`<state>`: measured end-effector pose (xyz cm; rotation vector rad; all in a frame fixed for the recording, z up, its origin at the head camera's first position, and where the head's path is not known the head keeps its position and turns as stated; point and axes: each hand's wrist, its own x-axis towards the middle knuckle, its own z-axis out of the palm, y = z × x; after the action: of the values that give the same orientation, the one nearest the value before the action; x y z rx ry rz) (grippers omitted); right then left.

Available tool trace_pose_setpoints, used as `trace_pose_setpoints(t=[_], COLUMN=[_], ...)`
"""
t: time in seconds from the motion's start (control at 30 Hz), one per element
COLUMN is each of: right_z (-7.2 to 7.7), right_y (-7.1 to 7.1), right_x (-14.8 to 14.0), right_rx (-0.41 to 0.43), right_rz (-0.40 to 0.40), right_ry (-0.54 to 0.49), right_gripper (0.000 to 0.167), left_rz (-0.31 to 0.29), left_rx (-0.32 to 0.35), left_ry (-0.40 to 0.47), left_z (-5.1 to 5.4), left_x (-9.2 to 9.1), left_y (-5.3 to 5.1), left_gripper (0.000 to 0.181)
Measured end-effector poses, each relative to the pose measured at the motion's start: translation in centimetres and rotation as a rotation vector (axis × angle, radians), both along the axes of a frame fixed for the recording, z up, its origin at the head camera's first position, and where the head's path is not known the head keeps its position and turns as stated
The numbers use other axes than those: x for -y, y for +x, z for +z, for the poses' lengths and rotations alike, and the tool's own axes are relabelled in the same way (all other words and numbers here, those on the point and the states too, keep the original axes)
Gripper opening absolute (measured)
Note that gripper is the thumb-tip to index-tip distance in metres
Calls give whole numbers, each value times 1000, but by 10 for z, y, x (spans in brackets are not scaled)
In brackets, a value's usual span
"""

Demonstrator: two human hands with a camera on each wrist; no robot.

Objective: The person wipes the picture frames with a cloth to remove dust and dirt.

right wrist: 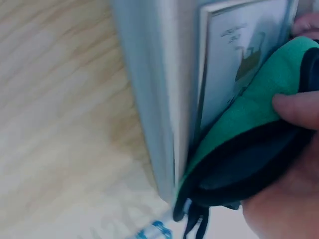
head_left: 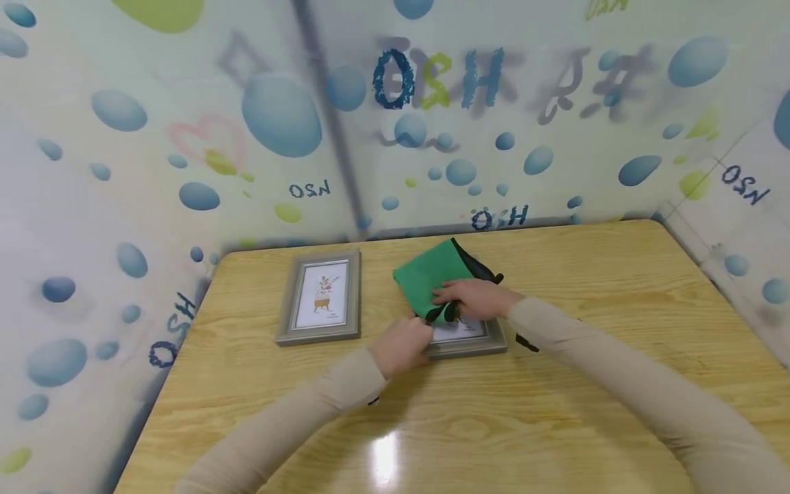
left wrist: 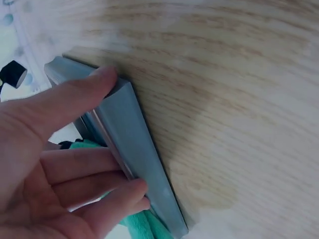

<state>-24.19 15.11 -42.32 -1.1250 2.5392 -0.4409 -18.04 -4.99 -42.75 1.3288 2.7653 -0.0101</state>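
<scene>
Near the middle of the table, a grey picture frame (head_left: 469,348) with a plant print lies partly under a green cloth (head_left: 428,274) with black edging. My left hand (head_left: 401,346) grips this frame at its near left corner. In the left wrist view, the thumb presses the outside of the frame's border (left wrist: 137,144) and the fingers rest on its inner side. My right hand (head_left: 481,298) holds the bunched cloth against the picture. The right wrist view shows the thumb over the green fabric (right wrist: 259,112), whose black edge gapes; dark cords hang at its corner.
A second grey picture frame (head_left: 321,337), with a similar potted-plant print, lies face up to the left. The wooden table (head_left: 586,412) meets a wall (head_left: 395,171) patterned with blue and green drops at its far edge.
</scene>
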Motion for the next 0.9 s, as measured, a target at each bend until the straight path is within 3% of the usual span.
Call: trace_pose_setpoints(t=[0.17,0.37,0.53,0.63,0.7,0.8,0.9], right_z=[1,-6,-10,-9,-6,-4,-6], right_y=[15,34,50,51,49,43,38], right_x=[-6,-9,1,10,15,20,20], right_rx=[-177,-400,-525,-480,-397,-264,-178], right_rz=[-62,-189,-229,-256,-273,-279,-231], right_ry=[144,294,283,169,84,-38,-106], right_gripper=[42,42,30,6,2,16,33], left_rz=[26,70,54,15,-10,-33,-38], left_rx=[-46,-39,-69,-108,-135,-159,-159], left_ry=[-5,-32,-39,-37,-38,-39,-38], left_z=[0,2,-1,-2,-3,-2,-1], left_x=[-4,-6,-6,-5,-4,-3,-2], left_y=[5,8,9,9,9,8,7], left_gripper=[29,28,28,29,29,29,28])
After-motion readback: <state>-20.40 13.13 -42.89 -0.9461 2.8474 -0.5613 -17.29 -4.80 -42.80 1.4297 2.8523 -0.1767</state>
